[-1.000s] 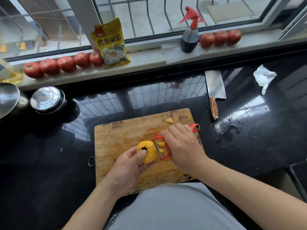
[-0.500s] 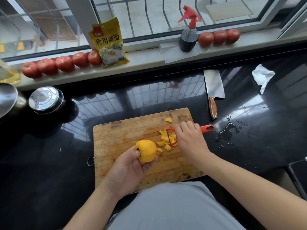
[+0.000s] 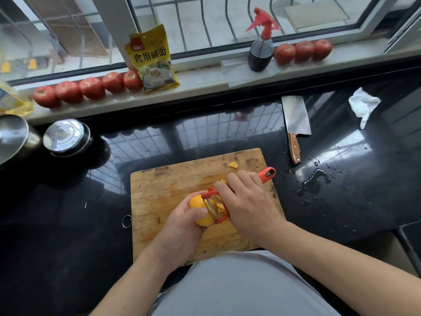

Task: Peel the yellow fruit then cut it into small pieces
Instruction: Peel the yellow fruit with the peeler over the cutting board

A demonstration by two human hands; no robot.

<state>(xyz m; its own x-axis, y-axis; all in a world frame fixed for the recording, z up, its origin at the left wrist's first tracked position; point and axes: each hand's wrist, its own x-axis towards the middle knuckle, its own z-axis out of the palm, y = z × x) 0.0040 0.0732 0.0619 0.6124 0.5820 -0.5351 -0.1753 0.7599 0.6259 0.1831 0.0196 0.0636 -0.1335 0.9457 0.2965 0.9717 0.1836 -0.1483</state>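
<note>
**Friend:** What do you see from up there?

**Me:** I see a wooden cutting board (image 3: 173, 197) on a shiny black counter (image 3: 57, 236). Both hands are over the board.

**Friend:** Where is the yellow fruit?

**Me:** The yellow fruit (image 3: 200, 208) is in the left hand (image 3: 182, 231). The fingers curl around it from below and the thumb lies across its front. It is held just above the board, near the middle.

**Friend:** And the other hand?

**Me:** The right hand (image 3: 248, 206) grips a red peeler (image 3: 217, 207). Its fingers are curled tight on the handle, and the red end of the handle sticks out past the knuckles. The metal blade touches the right side of the fruit.

**Friend:** Any peel?

**Me:** Yes. Small yellow peel bits (image 3: 220, 207) sit by the blade, and one more peel piece (image 3: 232, 165) lies near the far edge of the board.

**Friend:** What else is around?

**Me:** A big cleaver (image 3: 295, 117) lies flat on the counter, right of the board and apart from it. Some spilled water (image 3: 315, 180) is near its handle. A crumpled white tissue (image 3: 363, 104) is farther right. Red tomatoes (image 3: 91, 88) line the window sill, with a yellow packet (image 3: 151, 59) and a spray bottle (image 3: 260, 47).
</note>
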